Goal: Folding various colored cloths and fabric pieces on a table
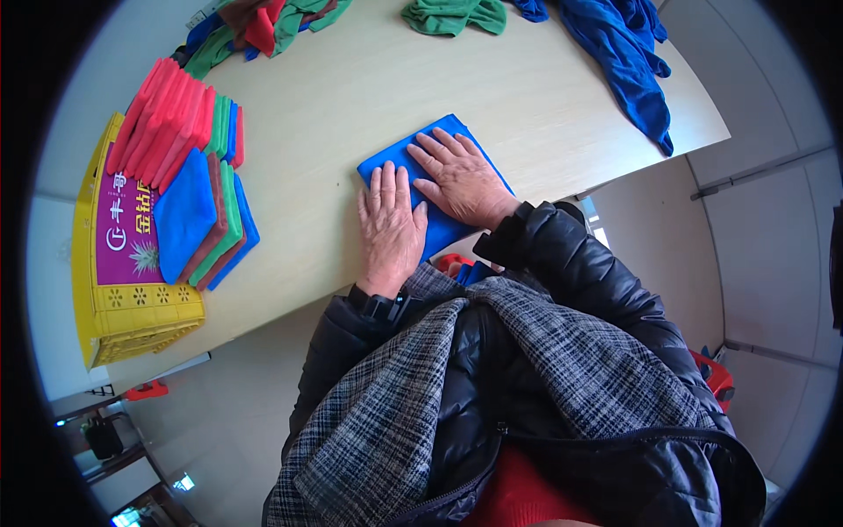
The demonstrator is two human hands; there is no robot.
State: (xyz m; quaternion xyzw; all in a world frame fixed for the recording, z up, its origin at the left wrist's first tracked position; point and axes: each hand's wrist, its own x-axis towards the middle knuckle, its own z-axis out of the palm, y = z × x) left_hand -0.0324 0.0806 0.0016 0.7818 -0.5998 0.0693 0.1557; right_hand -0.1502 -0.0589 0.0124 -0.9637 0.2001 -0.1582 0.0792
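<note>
Under both palms lies a folded blue cloth [399, 158] at the near edge of the table, its near part partly covered by my hands. My left hand [389, 224] rests flat on its left side, fingers stretched out and pointing away from me. Flat on the right side is my right hand [458, 174], with its fingers spread toward the upper left. Neither hand grips anything. A dark band sits on my left wrist.
Folded red cloths [167, 123], with green and blue ones, stand in a yellow crate [140, 338] at left. Folded blue cloths [186, 215] lean beside them. Loose cloths lie along the far edge: mixed [263, 35], green [457, 16] and blue [619, 66]. The table [325, 114] ends at right.
</note>
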